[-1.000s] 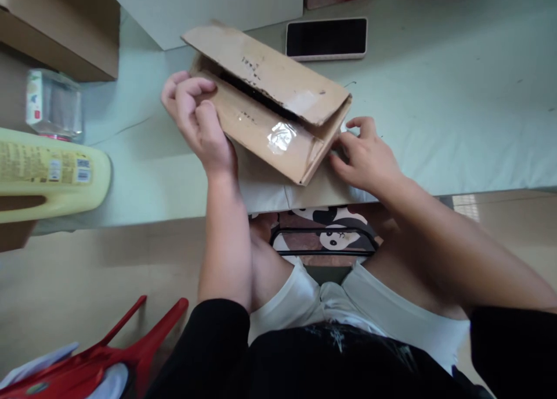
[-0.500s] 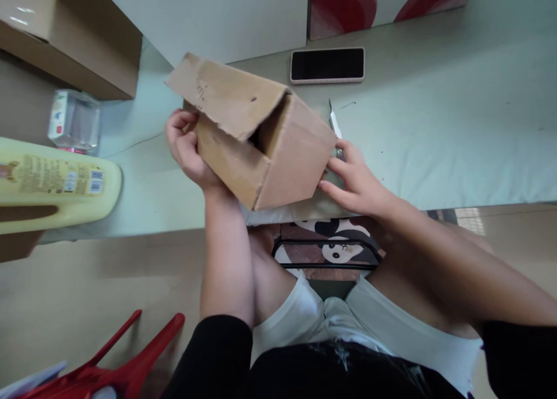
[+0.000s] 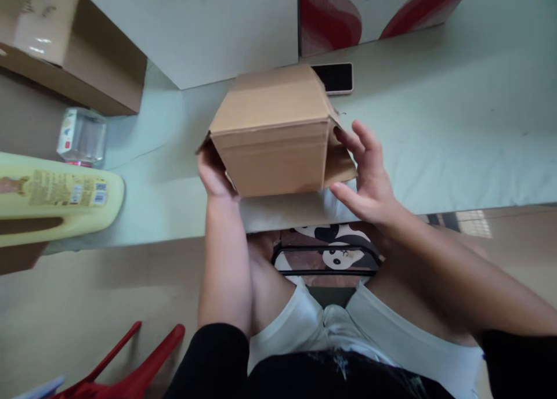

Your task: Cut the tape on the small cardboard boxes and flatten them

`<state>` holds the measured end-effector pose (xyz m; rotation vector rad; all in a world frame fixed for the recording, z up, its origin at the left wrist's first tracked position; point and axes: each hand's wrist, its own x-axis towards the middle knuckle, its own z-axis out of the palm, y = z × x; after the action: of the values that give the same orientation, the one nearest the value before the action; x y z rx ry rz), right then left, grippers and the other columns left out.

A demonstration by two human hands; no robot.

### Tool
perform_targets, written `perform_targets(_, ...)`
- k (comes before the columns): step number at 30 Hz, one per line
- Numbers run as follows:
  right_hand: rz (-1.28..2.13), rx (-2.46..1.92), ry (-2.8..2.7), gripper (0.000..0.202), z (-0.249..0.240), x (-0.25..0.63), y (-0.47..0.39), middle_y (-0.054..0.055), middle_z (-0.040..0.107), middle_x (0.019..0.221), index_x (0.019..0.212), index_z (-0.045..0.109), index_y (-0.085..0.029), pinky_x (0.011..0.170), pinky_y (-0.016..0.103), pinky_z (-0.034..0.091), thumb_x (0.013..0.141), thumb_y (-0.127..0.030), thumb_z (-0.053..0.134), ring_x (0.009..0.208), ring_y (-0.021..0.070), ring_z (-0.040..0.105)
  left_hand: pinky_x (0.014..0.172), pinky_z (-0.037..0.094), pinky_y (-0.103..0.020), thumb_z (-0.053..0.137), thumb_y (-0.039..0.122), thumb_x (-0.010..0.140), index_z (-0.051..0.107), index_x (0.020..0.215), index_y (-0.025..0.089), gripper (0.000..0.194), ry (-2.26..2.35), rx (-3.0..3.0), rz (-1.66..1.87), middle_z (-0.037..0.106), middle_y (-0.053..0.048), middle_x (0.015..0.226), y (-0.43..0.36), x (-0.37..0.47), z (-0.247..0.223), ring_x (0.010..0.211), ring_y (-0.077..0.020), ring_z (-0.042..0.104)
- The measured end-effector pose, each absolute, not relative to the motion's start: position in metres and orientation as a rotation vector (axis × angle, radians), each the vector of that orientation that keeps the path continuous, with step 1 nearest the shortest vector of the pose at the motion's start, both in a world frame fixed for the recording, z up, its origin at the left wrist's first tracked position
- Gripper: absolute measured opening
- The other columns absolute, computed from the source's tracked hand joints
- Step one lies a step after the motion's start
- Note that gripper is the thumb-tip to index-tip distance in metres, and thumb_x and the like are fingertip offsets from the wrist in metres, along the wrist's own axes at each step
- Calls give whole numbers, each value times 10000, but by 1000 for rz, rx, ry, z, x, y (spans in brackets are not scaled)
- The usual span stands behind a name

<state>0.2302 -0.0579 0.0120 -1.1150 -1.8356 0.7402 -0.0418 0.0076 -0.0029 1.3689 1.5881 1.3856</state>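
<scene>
A brown cardboard box [image 3: 274, 149] is tilted between my hands over the table's near edge, a broad plain side facing up. At its left end my left hand [image 3: 216, 171] is closed on the box, fingers partly hidden under a flap. My right hand [image 3: 368, 176] grips the right end around a loose flap [image 3: 340, 162], thumb at the lower edge and fingertips at the upper edge, one finger raised. Behind the box lies a phone [image 3: 342, 78], partly covered by it.
Left on the table [image 3: 456, 138] are a yellow bottle [image 3: 108, 193], a clear plastic container [image 3: 89, 138] and a larger carton [image 3: 104, 57]. A white panel [image 3: 209, 28] and a red-and-white box [image 3: 331, 16] stand behind. A red stool [image 3: 152, 358] is on the floor, lower left.
The box has been turned, so its flapped opening no longer faces up and a plain side does. My right hand has shifted right to a flap. The white-handled blade is now out of sight.
</scene>
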Motion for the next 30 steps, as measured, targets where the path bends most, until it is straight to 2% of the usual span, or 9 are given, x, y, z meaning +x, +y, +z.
perform_targets(5, 748, -1222, -1854, 867, 13, 235, -52, 129, 408, 1600, 1604, 138, -311, 1179, 643, 381, 899, -600, 551, 1474, 353, 424, 1086, 512, -439, 263, 792, 870, 653, 1051, 224, 712, 1239, 1116, 1561, 737, -122, 1072, 6, -28, 15, 1321, -324, 595)
perform_targets(9, 698, -1283, -1852, 938, 12, 234, -50, 126, 292, 1663, 1622, 131, -296, 1194, 643, 367, 871, -666, 553, 1533, 371, 321, 1115, 492, -430, 219, 750, 880, 635, 1038, 213, 697, 1132, 1086, 1697, 724, -129, 1136, 1, -21, 26, 1430, -313, 490)
perform_targets(12, 665, -1255, -1849, 962, 9, 231, -50, 113, 225, 1689, 1630, 91, -305, 1186, 620, 394, 871, -690, 540, 1547, 364, 297, 1187, 430, -429, 320, 687, 859, 629, 1063, 209, 605, 1125, 1172, 1770, 697, -118, 1236, 1, -21, 29, 1498, -299, 399)
perform_targets(14, 675, -1204, -1860, 967, 6, 229, -50, 110, 199, 1697, 1629, 69, -303, 1174, 606, 418, 876, -681, 543, 1553, 359, 288, 1199, 423, -423, 386, 643, 832, 625, 1118, 198, 580, 1187, 1224, 1737, 681, -112, 1278, 2, -24, 26, 1499, -291, 398)
perform_targets(16, 687, -1189, -1874, 963, 2, 228, -50, 114, 200, 1694, 1624, 70, -291, 1184, 600, 413, 878, -661, 554, 1561, 354, 270, 1186, 442, -415, 377, 682, 819, 615, 1191, 197, 656, 1266, 1247, 1649, 662, -118, 1325, 4, -27, 21, 1492, -286, 415)
perform_targets(20, 647, -1166, -1874, 938, -9, 229, -46, 111, 252, 1667, 1605, 124, -287, 1239, 613, 332, 868, -622, 598, 1570, 361, 238, 1199, 415, -353, 268, 896, 761, 580, 1325, 225, 930, 1398, 1275, 1536, 597, -122, 1441, 7, -30, 8, 1518, -267, 394)
perform_targets(22, 644, -1091, -1835, 936, -13, 229, -43, 96, 262, 1658, 1597, 138, -304, 1238, 597, 345, 859, -608, 627, 1564, 359, 253, 1217, 385, -349, 315, 878, 779, 537, 1386, 193, 941, 1402, 1231, 1595, 562, -134, 1489, 7, -30, 3, 1536, -269, 361)
perform_targets(26, 733, -1027, -1739, 948, -14, 227, -41, 86, 308, 1632, 1590, 170, -323, 1179, 567, 445, 833, -570, 685, 1521, 369, 344, 1241, 341, -415, 384, 707, 876, 483, 1426, 113, 815, 1316, 1148, 1688, 494, -172, 1552, 4, -30, 0, 1537, -292, 351)
perform_targets(30, 934, -1053, -1651, 927, -8, 225, -45, 88, 513, 1471, 1592, 168, -358, 1022, 564, 570, 844, -481, 702, 1323, 357, 574, 1262, 292, -377, 369, 743, 884, 592, 1335, 167, 765, 1370, 1210, 1667, 515, -115, 1542, 4, -35, 0, 1562, -269, 305)
